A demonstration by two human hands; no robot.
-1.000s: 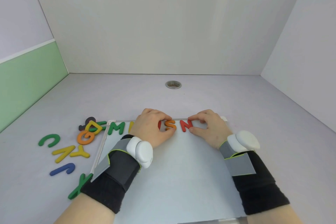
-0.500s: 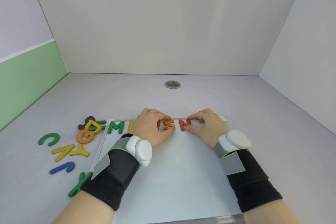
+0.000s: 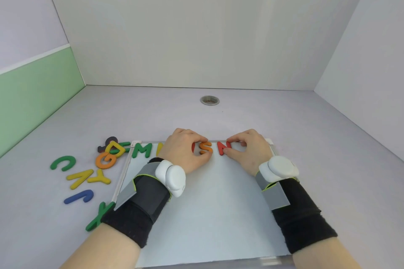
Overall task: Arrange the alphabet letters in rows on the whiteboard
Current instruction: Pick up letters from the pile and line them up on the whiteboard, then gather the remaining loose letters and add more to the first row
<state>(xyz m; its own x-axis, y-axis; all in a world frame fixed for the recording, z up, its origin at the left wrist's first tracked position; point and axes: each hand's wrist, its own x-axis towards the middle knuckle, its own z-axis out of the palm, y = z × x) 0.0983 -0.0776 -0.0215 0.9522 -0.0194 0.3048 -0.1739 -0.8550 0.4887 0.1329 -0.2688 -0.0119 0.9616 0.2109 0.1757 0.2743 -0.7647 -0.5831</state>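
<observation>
The whiteboard lies flat in front of me. Along its top edge stand a green M, a yellow letter mostly hidden by my left hand, a red letter hidden behind my fingers, an orange S and a red N. My left hand pinches the orange S between thumb and fingers. My right hand pinches the red N the same way. Both wrists wear black bands with white devices.
Loose letters lie on the lilac table left of the board: a green C, orange G, yellow D, yellow V, yellow Y, blue J, green X. A metal grommet sits farther back.
Both hands stay at the top row on the S and N. The right hand has shifted the N slightly; the view has dipped a little.
</observation>
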